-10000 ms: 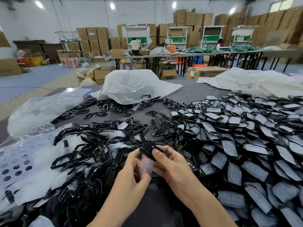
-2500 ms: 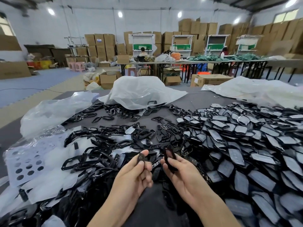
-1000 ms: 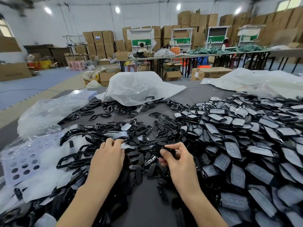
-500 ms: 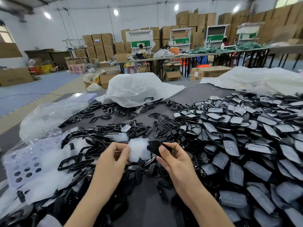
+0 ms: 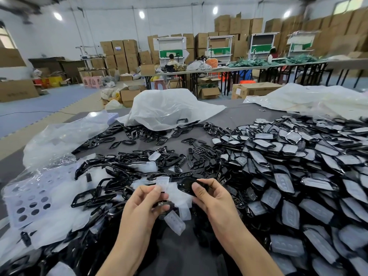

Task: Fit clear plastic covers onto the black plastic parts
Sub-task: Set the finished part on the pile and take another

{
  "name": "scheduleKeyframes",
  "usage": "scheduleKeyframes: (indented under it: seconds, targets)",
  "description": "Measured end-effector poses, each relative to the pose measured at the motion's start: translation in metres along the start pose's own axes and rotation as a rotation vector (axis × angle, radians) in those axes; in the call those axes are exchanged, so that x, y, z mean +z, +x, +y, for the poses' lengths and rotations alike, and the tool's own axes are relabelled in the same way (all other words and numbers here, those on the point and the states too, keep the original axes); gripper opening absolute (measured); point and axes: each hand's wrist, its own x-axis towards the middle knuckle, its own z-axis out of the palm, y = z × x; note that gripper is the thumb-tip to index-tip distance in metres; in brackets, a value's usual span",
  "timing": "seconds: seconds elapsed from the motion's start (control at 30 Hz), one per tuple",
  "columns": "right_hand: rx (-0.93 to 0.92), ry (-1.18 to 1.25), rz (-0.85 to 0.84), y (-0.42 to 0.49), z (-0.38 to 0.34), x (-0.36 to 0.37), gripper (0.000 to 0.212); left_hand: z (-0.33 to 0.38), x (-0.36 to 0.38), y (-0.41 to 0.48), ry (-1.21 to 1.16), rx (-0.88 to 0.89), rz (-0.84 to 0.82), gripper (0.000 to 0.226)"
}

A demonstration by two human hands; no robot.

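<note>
Table (image 5: 235, 117) heaped with frames (image 5: 99, 188): left hand (image 5: 143, 205) pinches cover (image 5: 162, 182), right hand (image 5: 214, 198) grips black part (image 5: 186, 185).

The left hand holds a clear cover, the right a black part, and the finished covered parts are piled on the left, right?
Not quite: the head view shows the covered parts piled on the right, not the left. The rest stands: the left hand pinches a clear cover and the right hand holds a black part.

Blk part (image 5: 185, 186) partly hidden by right hand (image 5: 215, 200).
</note>
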Motion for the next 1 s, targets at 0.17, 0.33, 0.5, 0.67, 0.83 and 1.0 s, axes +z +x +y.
scheduleKeyframes:
  seconds: [0.17,0.33,0.5,0.67,0.83,1.0]
  targets:
    - [-0.075,-0.043,-0.068,-0.003,-0.005,0.002,0.021,-0.002,-0.001,-0.001,0.008,0.077,0.031,0.018]
    - [0.085,0.159,-0.203,-0.01,-0.004,0.011,0.025,-0.003,0.007,-0.006,0.079,0.118,-0.016,0.016]
    - [0.103,0.18,-0.161,-0.009,-0.007,0.011,0.035,-0.004,0.01,-0.014,0.321,0.25,-0.061,0.023]
    - [0.061,0.126,-0.111,-0.005,-0.006,0.008,0.037,-0.002,0.012,-0.014,0.601,0.341,0.024,0.031]
    - [0.023,0.222,0.002,-0.001,-0.012,0.0,0.014,0.03,0.01,0.027,0.712,0.196,0.025,0.027]
    - [0.025,0.238,0.022,0.0,-0.014,0.0,0.007,0.019,-0.004,0.011,1.269,0.44,-0.09,0.013]
